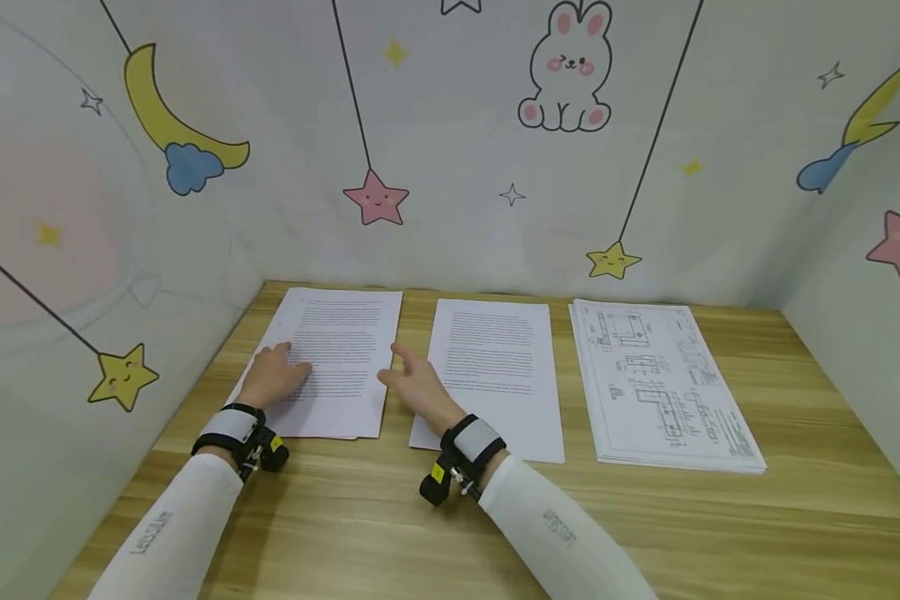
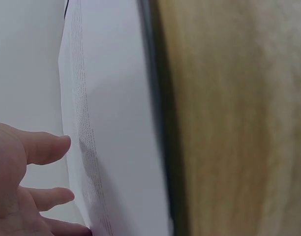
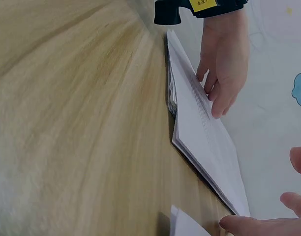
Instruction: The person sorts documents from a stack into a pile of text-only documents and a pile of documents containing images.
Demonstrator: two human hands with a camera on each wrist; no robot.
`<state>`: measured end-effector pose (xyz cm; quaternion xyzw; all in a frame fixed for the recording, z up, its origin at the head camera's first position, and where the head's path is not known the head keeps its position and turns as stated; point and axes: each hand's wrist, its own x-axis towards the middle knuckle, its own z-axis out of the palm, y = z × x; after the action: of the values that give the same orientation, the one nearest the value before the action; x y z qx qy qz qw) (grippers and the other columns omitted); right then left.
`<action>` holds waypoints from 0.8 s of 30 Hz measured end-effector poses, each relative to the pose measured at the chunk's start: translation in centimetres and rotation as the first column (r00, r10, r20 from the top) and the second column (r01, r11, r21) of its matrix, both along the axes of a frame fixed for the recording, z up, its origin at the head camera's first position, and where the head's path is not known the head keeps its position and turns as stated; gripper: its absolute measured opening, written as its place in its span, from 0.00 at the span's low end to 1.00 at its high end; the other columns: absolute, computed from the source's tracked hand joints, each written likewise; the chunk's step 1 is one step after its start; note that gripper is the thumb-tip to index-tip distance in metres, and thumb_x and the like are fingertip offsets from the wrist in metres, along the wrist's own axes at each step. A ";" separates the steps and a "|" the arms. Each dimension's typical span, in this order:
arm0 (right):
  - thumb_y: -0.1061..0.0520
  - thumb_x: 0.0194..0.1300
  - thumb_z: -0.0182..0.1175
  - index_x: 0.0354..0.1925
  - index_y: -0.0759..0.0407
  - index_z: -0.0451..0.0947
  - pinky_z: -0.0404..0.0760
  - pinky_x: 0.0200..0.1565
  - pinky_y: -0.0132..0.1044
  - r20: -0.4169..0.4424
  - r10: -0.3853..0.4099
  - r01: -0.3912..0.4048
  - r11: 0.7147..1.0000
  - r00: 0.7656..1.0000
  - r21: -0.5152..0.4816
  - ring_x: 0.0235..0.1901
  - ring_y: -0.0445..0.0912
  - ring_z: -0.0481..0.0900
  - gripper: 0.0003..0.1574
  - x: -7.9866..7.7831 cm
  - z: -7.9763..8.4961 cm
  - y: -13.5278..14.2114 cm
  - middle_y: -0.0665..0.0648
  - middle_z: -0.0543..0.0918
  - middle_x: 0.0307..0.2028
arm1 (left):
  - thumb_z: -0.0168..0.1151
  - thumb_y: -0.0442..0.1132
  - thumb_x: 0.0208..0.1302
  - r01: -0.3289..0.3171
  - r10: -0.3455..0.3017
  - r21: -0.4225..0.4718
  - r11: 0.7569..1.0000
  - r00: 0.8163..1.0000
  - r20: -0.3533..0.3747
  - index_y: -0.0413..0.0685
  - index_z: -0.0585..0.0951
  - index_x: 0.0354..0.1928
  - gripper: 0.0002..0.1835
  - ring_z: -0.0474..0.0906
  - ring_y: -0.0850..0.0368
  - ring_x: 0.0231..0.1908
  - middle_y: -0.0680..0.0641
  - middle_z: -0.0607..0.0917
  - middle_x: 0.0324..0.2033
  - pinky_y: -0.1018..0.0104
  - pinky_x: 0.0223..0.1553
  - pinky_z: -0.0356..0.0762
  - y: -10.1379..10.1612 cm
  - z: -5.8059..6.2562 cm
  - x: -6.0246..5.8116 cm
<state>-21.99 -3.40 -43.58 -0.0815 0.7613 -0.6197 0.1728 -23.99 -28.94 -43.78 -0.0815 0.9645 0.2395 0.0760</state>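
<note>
My left hand [image 1: 273, 375] is at the left part of a stack of printed text pages [image 1: 341, 333], fingers extended. In the left wrist view its thumb and fingers [image 2: 52, 197] are spread at the sheets and hold nothing. My right hand [image 1: 420, 387] reaches over the left edge of a middle stack of text pages [image 1: 495, 425], its fingertips toward the gap between the two stacks. Nothing is between its spread fingers. In the right wrist view, the left stack [image 3: 199, 132] shows as a thick pile with uneven layers at its near side.
To the right lies a third stack of sheets with technical drawings [image 1: 667, 383], slightly fanned at its edges. All three stacks lie on a wood-grain table [image 1: 360, 517]. Pale walls [image 1: 457, 242] with cartoon prints enclose the table's back and sides.
</note>
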 end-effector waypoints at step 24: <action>0.60 0.74 0.50 0.76 0.53 0.57 0.76 0.62 0.45 0.407 -0.097 0.290 0.847 0.908 -0.446 0.70 0.56 0.66 0.35 -0.8 -1.3 0.3 0.65 0.66 0.71 | 0.47 0.44 0.70 0.027 -0.027 -0.001 1.000 0.999 -0.035 0.24 0.58 0.71 0.36 0.60 0.24 0.68 0.20 0.63 0.67 0.35 0.66 0.63 1.0 -0.5 0.7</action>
<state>-22.77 -3.13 -44.89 0.0733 0.5343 -0.8125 0.2213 -23.29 -27.99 -44.30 -0.0643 0.9667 0.2397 0.0625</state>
